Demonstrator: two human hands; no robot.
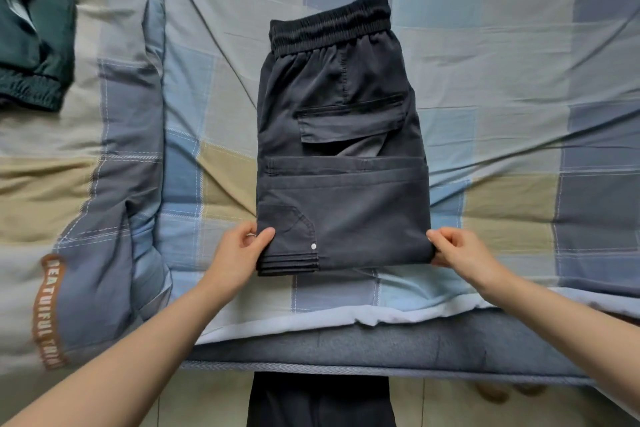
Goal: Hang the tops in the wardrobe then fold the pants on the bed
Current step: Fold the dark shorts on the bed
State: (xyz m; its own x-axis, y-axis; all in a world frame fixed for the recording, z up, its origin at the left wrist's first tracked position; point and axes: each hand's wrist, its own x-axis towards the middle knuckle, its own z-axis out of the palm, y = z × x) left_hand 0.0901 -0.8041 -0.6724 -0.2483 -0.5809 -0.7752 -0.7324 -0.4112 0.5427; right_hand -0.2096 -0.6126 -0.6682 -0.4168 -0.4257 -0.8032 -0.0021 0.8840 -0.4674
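Note:
Dark grey cargo pants (341,163) lie folded on the bed (502,87), elastic waistband at the far end, legs doubled up over the lower half. My left hand (242,253) pinches the near left corner of the folded stack, thumb on top. At the near right corner, my right hand (457,250) grips the fold the same way. A second, dark green garment (33,31) with an elastic band lies at the far left of the bed.
A patchwork quilt (79,184) in blue, grey and tan with orange lettering is bunched along the left. The mattress edge (346,350) runs across the near side, with tiled floor (450,406) below.

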